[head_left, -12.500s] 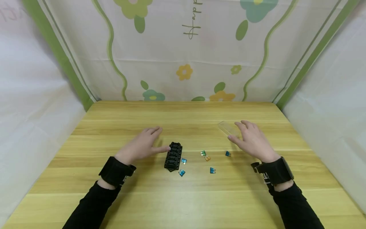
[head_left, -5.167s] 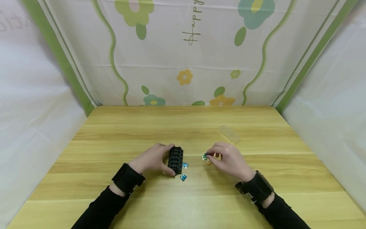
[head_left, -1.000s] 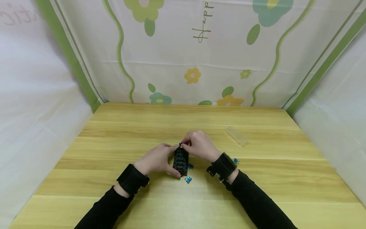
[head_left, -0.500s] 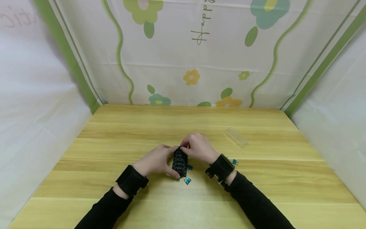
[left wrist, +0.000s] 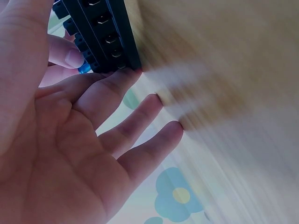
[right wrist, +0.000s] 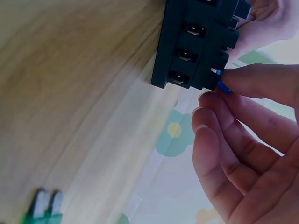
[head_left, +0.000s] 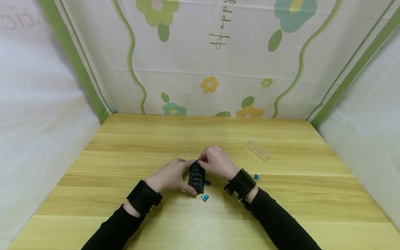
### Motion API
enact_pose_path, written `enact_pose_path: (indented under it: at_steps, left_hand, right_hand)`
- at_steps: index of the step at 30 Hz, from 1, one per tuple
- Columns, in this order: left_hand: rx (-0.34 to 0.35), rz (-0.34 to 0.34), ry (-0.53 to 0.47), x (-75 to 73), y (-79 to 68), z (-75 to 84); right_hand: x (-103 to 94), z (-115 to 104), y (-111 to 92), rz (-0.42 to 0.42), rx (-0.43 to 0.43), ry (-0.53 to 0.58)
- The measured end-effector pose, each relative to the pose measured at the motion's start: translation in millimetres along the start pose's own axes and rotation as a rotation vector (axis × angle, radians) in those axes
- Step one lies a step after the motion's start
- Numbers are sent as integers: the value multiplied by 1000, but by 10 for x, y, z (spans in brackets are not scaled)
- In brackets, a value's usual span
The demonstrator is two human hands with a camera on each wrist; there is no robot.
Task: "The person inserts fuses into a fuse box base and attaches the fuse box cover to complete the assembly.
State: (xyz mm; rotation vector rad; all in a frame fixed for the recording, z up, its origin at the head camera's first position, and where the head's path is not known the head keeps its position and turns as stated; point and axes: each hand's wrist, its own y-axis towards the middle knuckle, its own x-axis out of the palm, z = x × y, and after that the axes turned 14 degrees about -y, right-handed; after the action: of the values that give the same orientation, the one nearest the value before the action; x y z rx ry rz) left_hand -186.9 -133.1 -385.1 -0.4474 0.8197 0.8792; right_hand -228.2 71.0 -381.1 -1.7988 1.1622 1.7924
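Note:
A black fuse box [head_left: 196, 178] lies on the table with its rows of slots facing up. My left hand [head_left: 168, 175] grips it from the left, thumb at the near end and index finger at the far end; in the left wrist view the other fingers [left wrist: 154, 149] are spread on the table. My right hand [head_left: 218, 161] pinches a small blue blade fuse [right wrist: 224, 87] at the box's far end slot. Fingertips cover most of that fuse, so how deep it sits cannot be told. Two blue fuses lie beside the box, one partly under its right edge [head_left: 207, 183], one nearer [head_left: 204, 197].
Another blue fuse [head_left: 257, 177] lies to the right, by the right wrist strap. A clear plastic cover [head_left: 257, 150] rests farther back on the right. A green fuse [right wrist: 42, 217] shows at the lower left of the right wrist view. Fabric walls stand around the wooden table [head_left: 156, 225].
Since the earliest frame, my left hand has taken hold of the fuse box and my right has brought a blue fuse to its far end. Over the last second the fuse has gone lower.

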Motion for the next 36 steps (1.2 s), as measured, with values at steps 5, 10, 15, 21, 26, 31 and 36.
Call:
enact_pose_path:
  at_steps: [5, 10, 15, 21, 26, 31, 36]
  left_hand:
    - [0, -3, -1, -9, -1, 5]
    - [5, -8, -2, -13, 0, 9]
    - [8, -10, 0, -17, -4, 9]
    - [8, -9, 1, -14, -10, 8]
    - [9, -6, -1, -20, -13, 19]
    - [7, -7, 11, -20, -14, 22]
    - [8, -10, 20, -14, -13, 9]
  right_hand:
    - [0, -3, -4, 11, -10, -12]
    - [0, -4, -7, 14, -9, -28]
    - [6, -5, -3, 13, -22, -64]
    - [-18, -37, -17, 15, -51, -144]
    - [-31, -73, -17, 37, -82, -200]
    - [-36, -98, -8, 46, -94, -225]
    - [-56, -105, 25, 8, -117, -253]
